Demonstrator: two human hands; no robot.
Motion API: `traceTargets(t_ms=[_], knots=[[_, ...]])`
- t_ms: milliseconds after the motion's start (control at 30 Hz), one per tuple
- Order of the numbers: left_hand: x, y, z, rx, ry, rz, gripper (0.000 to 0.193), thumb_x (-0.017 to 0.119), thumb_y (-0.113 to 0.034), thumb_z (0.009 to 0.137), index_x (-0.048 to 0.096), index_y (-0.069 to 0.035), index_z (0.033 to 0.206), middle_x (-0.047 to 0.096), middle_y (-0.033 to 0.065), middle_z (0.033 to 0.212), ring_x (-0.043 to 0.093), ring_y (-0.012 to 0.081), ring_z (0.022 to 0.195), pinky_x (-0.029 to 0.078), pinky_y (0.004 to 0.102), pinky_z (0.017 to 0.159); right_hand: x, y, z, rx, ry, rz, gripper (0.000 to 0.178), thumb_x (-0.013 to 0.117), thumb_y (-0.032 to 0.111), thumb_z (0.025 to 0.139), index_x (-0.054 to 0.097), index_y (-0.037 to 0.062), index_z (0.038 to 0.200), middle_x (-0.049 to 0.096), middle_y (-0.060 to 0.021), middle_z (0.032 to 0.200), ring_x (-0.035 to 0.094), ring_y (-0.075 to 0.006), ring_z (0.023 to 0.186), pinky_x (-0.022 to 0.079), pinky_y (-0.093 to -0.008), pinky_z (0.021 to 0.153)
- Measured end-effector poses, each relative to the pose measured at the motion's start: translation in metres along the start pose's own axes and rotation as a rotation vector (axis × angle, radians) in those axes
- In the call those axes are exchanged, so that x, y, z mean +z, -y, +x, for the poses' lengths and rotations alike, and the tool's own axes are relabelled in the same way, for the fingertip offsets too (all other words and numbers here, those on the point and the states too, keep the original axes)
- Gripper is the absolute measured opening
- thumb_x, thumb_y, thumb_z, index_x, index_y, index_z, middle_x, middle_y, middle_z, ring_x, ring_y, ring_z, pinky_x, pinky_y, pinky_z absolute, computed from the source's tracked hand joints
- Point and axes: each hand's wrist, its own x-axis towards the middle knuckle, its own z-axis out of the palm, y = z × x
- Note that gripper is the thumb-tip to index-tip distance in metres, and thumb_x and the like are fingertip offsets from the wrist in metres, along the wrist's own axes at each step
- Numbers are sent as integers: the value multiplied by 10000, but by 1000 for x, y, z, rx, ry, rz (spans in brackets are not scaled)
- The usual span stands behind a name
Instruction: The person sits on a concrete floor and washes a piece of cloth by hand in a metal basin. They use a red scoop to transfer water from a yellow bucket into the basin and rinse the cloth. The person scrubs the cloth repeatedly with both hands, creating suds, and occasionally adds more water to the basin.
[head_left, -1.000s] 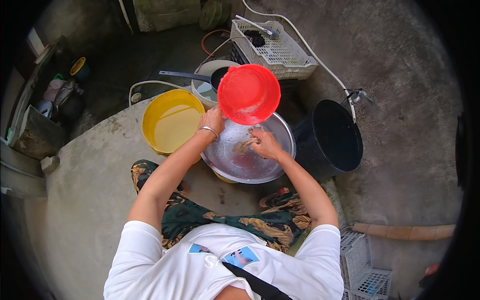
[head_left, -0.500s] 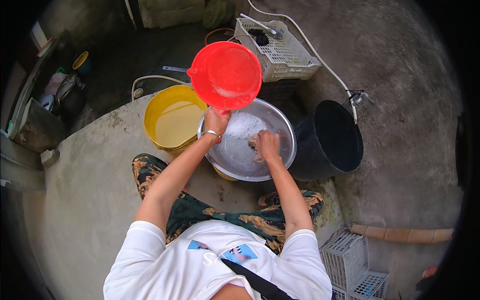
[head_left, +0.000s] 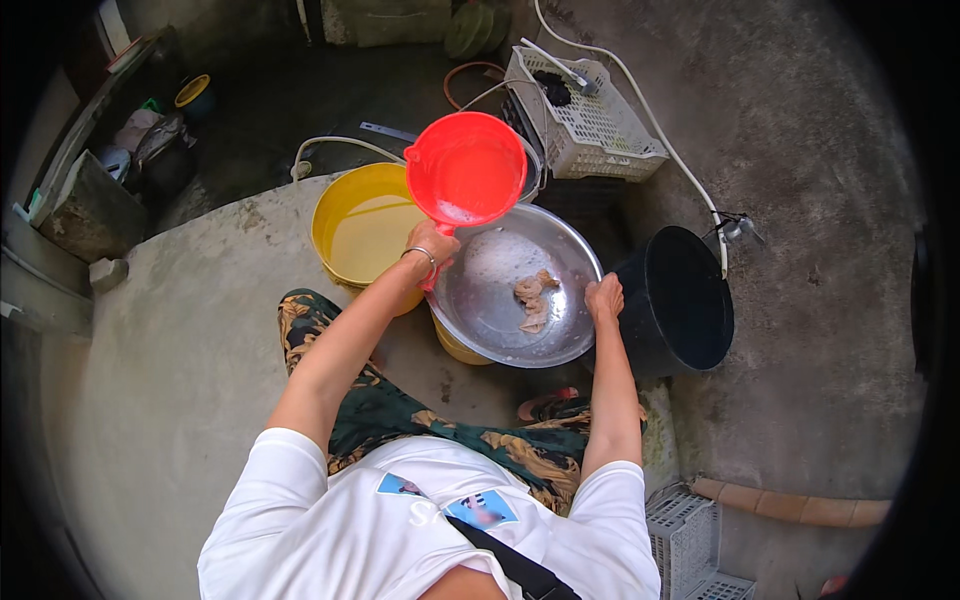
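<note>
My left hand (head_left: 432,243) is closed round the handle of a red plastic dipper (head_left: 468,165), which is held over the far left edge of a wide metal basin (head_left: 482,335). A little foam clings inside the dipper. My right hand (head_left: 604,298) grips the basin's right rim. A crumpled tan cloth (head_left: 537,292) lies wet in the basin beside a patch of whitish suds (head_left: 495,252). Under the basin part of a yellow container (head_left: 458,346) shows. Left of it stands a yellow bucket (head_left: 325,215) holding cloudy liquid.
A tall black bucket (head_left: 655,300) stands close to the right of the basin. Farther back is a white plastic crate (head_left: 590,155) with a pale hose (head_left: 655,125) running past it. Grey crates (head_left: 685,535) sit at the lower right, by a row of orange-brown edging (head_left: 790,502).
My right hand has let go of the cloth in the basin and moved right to its rim. The red dipper has come lower and slightly right. The whole view has shifted a little.
</note>
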Motion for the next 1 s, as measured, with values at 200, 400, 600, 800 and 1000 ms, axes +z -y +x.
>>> traceTargets(t_ms=[200,400,600,800,1000], knots=[[-4,16,4,31,-56,18,219,618,-64,640,558,-18,845,560,73,609,527,173,448,435,305,425,-7,5,-2,-68,-79,87,284,572,181,749,545,-24,944,584,-239,963,555,-406,909,450,-459,784],[1,3,-1,57,-109,-14,253,652,-95,630,570,0,849,593,96,650,571,209,521,463,356,496,1,2,-3,-75,-99,98,331,594,193,748,526,-9,1001,584,-219,968,562,-376,918,452,-444,779],[10,-19,-11,231,-111,-111,260,677,-130,654,583,23,842,624,159,740,607,294,646,481,374,602,-8,34,-19,-472,-579,-229,289,598,155,756,559,-3,995,590,-153,911,574,-304,853,446,-381,750],[41,-25,-23,558,-157,-130,285,691,-195,699,585,-23,900,623,173,841,583,344,795,453,382,683,13,60,-22,-621,-34,383,184,571,158,813,607,15,922,588,-90,982,557,-175,914,463,-306,727],[67,-6,-30,705,-197,31,383,680,-209,714,519,-62,1029,591,172,941,535,366,926,430,411,738,-11,112,-52,-134,561,1769,323,518,159,869,444,41,1160,543,-124,1105,565,-239,961,496,-393,776]])
